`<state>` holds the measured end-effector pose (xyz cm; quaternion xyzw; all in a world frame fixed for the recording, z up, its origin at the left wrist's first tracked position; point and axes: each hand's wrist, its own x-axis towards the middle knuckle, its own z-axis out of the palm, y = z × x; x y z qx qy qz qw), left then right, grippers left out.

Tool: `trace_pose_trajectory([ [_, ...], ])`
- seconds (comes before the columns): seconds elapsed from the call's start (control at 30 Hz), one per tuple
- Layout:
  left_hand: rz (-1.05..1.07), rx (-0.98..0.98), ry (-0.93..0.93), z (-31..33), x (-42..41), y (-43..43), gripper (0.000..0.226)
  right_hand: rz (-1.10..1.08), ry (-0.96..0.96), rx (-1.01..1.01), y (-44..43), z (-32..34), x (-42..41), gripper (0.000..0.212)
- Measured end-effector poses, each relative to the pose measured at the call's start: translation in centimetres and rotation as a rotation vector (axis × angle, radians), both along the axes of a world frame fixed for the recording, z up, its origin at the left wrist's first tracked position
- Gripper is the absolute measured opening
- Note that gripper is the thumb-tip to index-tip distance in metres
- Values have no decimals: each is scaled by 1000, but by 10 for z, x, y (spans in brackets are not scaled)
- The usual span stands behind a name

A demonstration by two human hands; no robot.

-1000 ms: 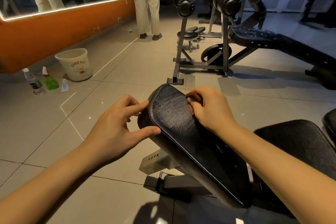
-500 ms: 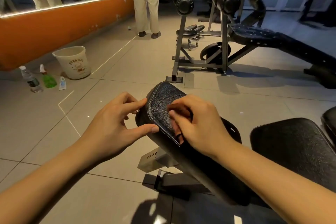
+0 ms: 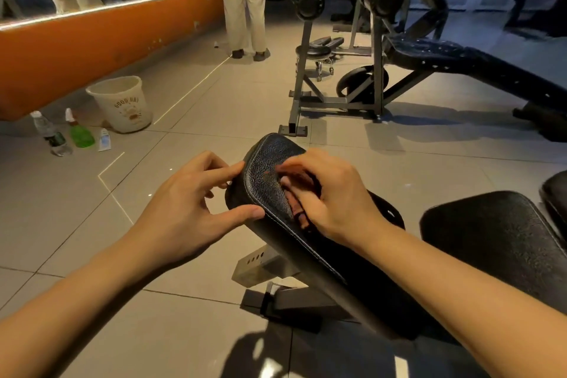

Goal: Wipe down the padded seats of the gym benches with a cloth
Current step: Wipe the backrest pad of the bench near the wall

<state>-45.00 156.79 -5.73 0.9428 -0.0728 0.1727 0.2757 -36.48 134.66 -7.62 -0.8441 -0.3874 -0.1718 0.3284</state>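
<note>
Black grained pad (image 3: 270, 169), reddish-brown cloth (image 3: 296, 207)

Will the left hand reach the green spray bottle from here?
Probably not. The green spray bottle stands on the floor by the orange wall, well away from the left hand, which grips the bench pad while the right hand holds the cloth.
</note>
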Motion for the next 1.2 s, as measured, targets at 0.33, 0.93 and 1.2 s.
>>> trace_pose_trajectory([
  [0.33, -5, 2, -5, -5, 0, 3, 87, 21, 42, 64, 3, 1, -22, 19],
  [0.93, -18, 5, -44, -9, -4, 1, 80, -477, 280, -15, -54, -29, 32, 12],
  [1.2, -17, 20, -30, -8, -2, 1, 85, -29, 132, 21, -22, -8, -23, 10],
])
